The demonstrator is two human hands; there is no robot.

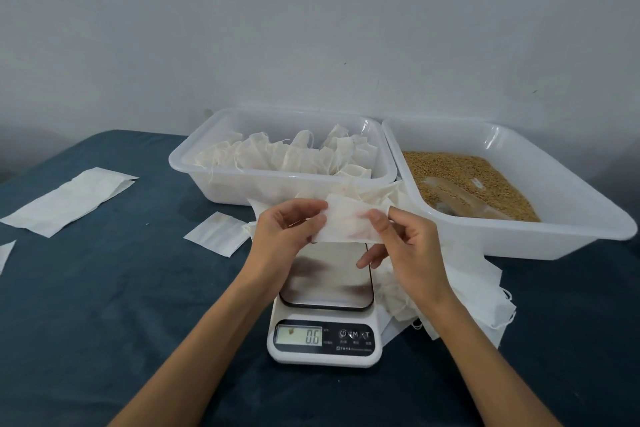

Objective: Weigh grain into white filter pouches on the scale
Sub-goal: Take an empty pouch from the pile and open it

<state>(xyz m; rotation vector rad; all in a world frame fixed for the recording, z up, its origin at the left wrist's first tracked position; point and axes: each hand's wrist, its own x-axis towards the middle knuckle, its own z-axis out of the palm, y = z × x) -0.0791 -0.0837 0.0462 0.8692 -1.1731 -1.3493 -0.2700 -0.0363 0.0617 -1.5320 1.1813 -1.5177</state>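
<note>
Your left hand (289, 224) and right hand (403, 243) pinch thin, translucent white pouch (349, 222) over scale (325, 291), steel plate bare.

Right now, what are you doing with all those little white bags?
A person is filling pouches with grain. Both hands, left hand and right hand, pinch one empty white pouch above the scale, which reads 0.6 with its plate bare. The right tub holds the grain. The left tub holds tied pouches. Spare empty pouches lie beside the scale.
</note>
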